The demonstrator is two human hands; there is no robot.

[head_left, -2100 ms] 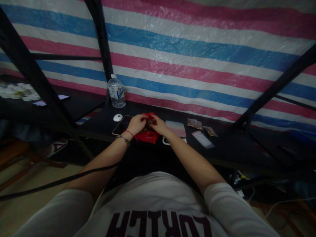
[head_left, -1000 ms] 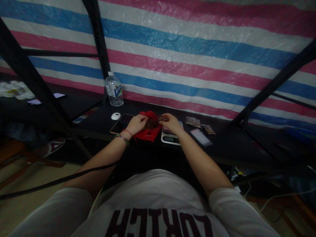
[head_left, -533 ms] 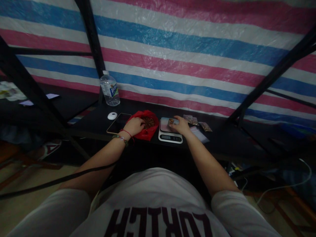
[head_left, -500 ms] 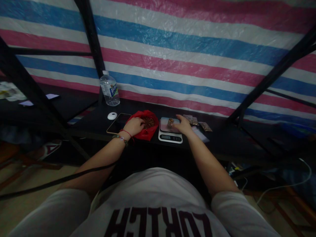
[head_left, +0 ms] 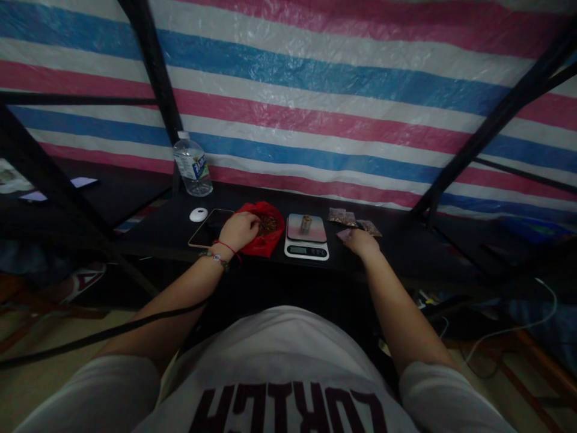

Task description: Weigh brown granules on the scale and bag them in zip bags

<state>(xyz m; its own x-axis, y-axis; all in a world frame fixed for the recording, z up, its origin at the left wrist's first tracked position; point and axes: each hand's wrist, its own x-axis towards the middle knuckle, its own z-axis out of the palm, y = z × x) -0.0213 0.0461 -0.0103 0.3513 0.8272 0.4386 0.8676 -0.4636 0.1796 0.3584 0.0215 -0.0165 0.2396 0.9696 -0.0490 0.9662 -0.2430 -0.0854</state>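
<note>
My left hand point(head_left: 240, 231) rests at the left side of an opened red plastic bag point(head_left: 273, 240), its fingers curled in over small brown pieces point(head_left: 268, 224). What those fingers hold, if anything, is hidden. A digital kitchen scale point(head_left: 306, 251) stands right of the bag, with a small brownish cylinder point(head_left: 306, 224) upright on its plate. Beyond the scale, my right hand point(head_left: 362, 242) lies on clear plastic bags, fingers closed at the edge of a small clear bag point(head_left: 344, 235). Several filled packets point(head_left: 341, 217) lie just behind that hand.
A dark phone or tablet point(head_left: 208, 228) and a white mouse-like object point(head_left: 198, 214) lie left of the red bag. A clear bottle point(head_left: 193, 167) stands behind them. Black metal posts point(head_left: 155, 66) frame the dark tabletop point(head_left: 243, 191), and a striped plastic sheet point(head_left: 306, 108) hangs behind.
My right hand has left the cylinder on the scale and moved right to the clear bags. The cylinder stands alone on the plate. My left hand stays at the red bag.
</note>
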